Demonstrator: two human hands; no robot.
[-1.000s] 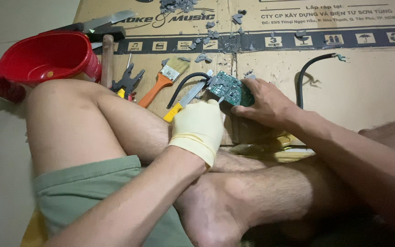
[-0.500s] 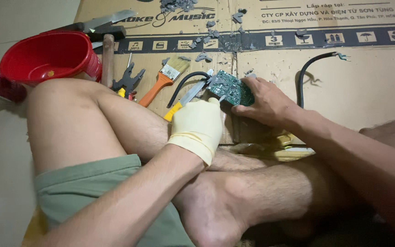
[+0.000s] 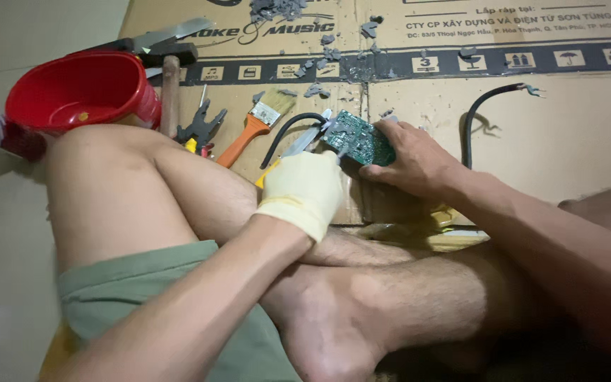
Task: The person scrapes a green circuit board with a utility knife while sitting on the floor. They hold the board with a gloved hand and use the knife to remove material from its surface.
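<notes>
Centre frame: bare right hand (image 3: 413, 157) pins green circuit board (image 3: 359, 137) on cardboard (image 3: 546, 141); gloved left hand (image 3: 304, 189) fisted round a tool (tip on board). Grey debris (image 3: 334, 53) scattered above, scraping unfinished.

Flattened brown cardboard sheet (image 3: 532, 141) is covering the far floor, grey debris bits (image 3: 334, 53) lying scattered on it. Pale smooth floor (image 3: 1, 212) is showing at left. Dim warm light is falling.
</notes>
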